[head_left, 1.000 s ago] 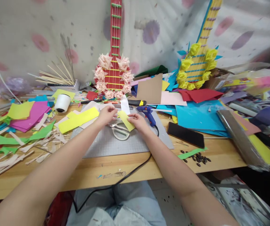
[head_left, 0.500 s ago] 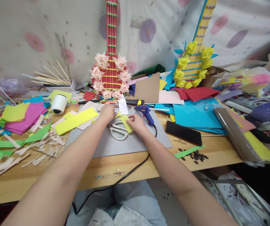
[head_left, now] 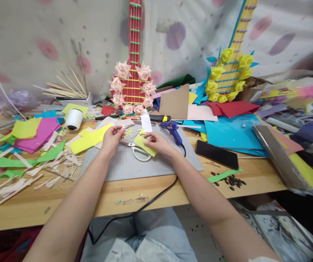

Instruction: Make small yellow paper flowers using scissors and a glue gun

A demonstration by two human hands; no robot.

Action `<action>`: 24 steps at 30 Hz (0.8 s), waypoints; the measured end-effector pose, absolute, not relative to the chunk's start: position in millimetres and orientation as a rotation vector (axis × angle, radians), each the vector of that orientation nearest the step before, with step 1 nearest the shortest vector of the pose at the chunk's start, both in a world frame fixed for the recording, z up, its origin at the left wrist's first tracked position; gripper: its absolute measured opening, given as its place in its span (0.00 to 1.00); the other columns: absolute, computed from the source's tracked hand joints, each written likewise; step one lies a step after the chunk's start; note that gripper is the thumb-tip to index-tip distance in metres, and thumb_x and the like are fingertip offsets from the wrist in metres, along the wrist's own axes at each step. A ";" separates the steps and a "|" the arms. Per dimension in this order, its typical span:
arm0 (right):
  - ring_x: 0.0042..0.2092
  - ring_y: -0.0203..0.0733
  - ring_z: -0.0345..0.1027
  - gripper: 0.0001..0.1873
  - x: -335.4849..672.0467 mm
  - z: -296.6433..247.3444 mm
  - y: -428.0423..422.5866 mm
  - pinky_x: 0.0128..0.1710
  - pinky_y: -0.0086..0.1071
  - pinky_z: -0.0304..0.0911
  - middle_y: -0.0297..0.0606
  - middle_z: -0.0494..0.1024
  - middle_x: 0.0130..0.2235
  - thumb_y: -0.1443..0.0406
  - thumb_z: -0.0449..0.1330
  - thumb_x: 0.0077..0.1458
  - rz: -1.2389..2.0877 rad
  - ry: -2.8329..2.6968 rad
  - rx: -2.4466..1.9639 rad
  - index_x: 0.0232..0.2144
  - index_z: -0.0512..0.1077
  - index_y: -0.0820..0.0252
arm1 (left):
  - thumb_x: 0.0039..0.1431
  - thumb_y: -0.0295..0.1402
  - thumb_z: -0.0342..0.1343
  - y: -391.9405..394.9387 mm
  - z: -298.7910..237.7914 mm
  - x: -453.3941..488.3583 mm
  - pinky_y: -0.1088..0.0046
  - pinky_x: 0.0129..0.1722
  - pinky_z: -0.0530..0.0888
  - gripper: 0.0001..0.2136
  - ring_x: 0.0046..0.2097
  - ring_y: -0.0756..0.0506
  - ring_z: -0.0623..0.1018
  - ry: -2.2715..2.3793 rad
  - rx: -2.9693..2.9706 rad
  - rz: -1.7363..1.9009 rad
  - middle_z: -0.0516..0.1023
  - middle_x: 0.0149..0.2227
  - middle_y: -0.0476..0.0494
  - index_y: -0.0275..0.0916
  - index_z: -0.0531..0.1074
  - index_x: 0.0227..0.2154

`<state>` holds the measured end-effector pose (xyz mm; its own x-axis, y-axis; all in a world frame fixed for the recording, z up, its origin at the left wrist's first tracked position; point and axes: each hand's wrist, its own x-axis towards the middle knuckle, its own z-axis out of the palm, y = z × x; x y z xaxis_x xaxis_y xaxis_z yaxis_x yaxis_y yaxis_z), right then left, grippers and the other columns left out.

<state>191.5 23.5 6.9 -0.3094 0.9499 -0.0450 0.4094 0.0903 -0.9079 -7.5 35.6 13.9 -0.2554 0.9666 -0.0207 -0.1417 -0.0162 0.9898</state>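
Two bare hands work over a grey cutting mat (head_left: 161, 165) on a wooden table (head_left: 112, 198), both arms coming in from 6 o'clock. R hand (head_left: 156, 142) grips a yellow paper piece (head_left: 144, 145) btwn thumb and fingertips, pinched at its 3 o'clock edge. The piece is tilted, low over the mat near its centre, and covers part of the scissors (head_left: 138, 152). These lie flat on the mat, blades pointing to approx. 10 o'clock.

L hand (head_left: 113, 136) is at 9 o'clock of the piece, near but not touching it, w/ thumb and fingers drawn shut together. Whether sth tiny is pinched there I can't tell; too small. A long yellow sheet (head_left: 89, 137) lies at 9 o'clock of the L hand, partly on the mat's edge.

A white strip (head_left: 146, 122) sits at 12 o'clock of the paper piece. A blue glue gun (head_left: 172, 130) lies on the mat at 1 o'clock of the R hand, its black cord (head_left: 156, 196) running off the table edge toward 6 o'clock. A black phone (head_left: 216, 154) is at 3 o'clock of the R hand, off the mat, well apart. A white thread spool (head_left: 74, 119) stands at 10 o'clock of the L hand. At the back, a red paper guitar (head_left: 133, 85) w/ pink flowers leans on the wall at 12 o'clock, and a yellow paper guitar (head_left: 233, 72) leans at 2 o'clock.
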 end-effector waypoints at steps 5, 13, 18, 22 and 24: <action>0.31 0.35 0.63 0.17 186.8 -5.7 28.4 0.30 0.29 0.56 0.32 0.71 0.30 0.60 0.60 0.44 0.643 -2.029 -1.517 0.39 0.68 0.56 | 0.37 0.26 0.62 20.4 10.4 -12.2 0.76 0.31 0.70 0.12 0.26 0.54 0.72 1.107 0.744 1.498 0.73 0.24 0.49 0.34 0.71 0.30; 0.36 0.39 0.67 0.19 239.7 30.1 20.0 0.35 0.31 0.60 0.39 0.75 0.36 0.53 0.60 0.44 0.790 -2.174 -1.580 0.37 0.71 0.57 | 0.38 0.25 0.61 17.7 3.5 -15.3 0.78 0.30 0.70 0.11 0.28 0.54 0.72 1.066 0.688 1.468 0.74 0.27 0.47 0.33 0.72 0.29; 0.25 0.38 0.64 0.22 293.4 42.7 22.7 0.25 0.31 0.56 0.39 0.73 0.22 0.46 0.58 0.41 0.646 -1.910 -2.030 0.20 0.69 0.58 | 0.39 0.29 0.61 18.8 0.4 -15.3 0.82 0.19 0.62 0.12 0.23 0.57 0.68 1.117 0.759 1.420 0.73 0.27 0.48 0.34 0.72 0.31; 0.28 0.39 0.65 0.23 294.0 24.5 37.1 0.28 0.31 0.57 0.39 0.74 0.27 0.47 0.61 0.36 0.469 -1.795 -1.982 0.27 0.70 0.60 | 0.39 0.33 0.62 17.3 -0.1 -10.6 0.83 0.15 0.54 0.13 0.20 0.58 0.63 1.120 0.830 1.388 0.71 0.25 0.49 0.33 0.71 0.30; 0.33 0.42 0.66 0.23 284.1 12.9 44.0 0.32 0.32 0.58 0.41 0.74 0.32 0.48 0.60 0.39 0.502 -1.778 -1.896 0.32 0.71 0.61 | 0.40 0.33 0.61 16.9 -0.5 -9.7 0.83 0.15 0.52 0.12 0.19 0.59 0.61 1.112 0.829 1.380 0.69 0.24 0.49 0.33 0.71 0.29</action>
